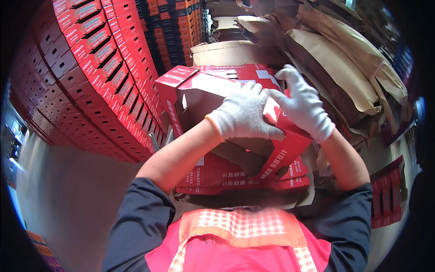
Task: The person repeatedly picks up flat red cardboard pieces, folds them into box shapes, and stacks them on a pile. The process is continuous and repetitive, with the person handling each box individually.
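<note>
The left hand [244, 111] and right hand [302, 102] are wearing pale grey knitted gloves [312, 109], with an orange edge [215, 128] trimming the left cuff [217, 124]. Dark short sleeves [140, 222] are covering the upper arms, while a pink-red top [231, 257] is showing around an orange apron bib [188, 224] with an orange-and-white checked panel [247, 224] and checked straps [303, 259].

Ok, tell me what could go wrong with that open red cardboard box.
The open red cardboard box might crease where the white-gloved left hand and white-gloved right hand bear on it. It could slip on the red cardboard layers beneath. Its left corner might bump the tall red box stack, which appears close.
</note>
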Demonstrator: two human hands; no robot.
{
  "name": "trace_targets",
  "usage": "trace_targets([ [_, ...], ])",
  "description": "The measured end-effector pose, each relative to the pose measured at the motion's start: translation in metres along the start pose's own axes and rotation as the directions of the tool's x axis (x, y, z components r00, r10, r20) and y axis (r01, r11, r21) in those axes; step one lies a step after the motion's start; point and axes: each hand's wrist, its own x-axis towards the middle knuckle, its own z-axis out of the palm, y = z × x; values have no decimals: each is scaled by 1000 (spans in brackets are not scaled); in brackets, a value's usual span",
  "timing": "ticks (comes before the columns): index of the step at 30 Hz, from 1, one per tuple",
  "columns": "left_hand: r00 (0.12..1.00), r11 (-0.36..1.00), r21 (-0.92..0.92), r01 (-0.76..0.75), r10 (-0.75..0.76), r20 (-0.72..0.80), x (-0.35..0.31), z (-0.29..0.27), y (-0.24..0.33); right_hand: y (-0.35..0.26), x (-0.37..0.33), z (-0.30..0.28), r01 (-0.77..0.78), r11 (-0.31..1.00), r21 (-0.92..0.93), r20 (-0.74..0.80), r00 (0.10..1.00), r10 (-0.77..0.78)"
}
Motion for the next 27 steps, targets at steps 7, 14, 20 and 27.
trace_targets([
  [7, 993, 992, 48, -118, 119, -18, 13, 0, -5, 24, -1, -47, -128, 990, -62, 294, 945, 141],
  [14, 976, 990, -43, -135, 126, -175, -4, 13, -5, 20, 20, -4, 367, 857, -362, 320, 912, -256],
  [20, 950, 917, -358, -179, 66, -304, -21, 30, -7, 4, 29, 18, -212, 975, 69, 426, 890, 163],
  [27, 748, 349, -790, -504, -282, -601, -53, 39, -44, -53, 4, 7, 69, 997, 33, 445, 892, -76],
])
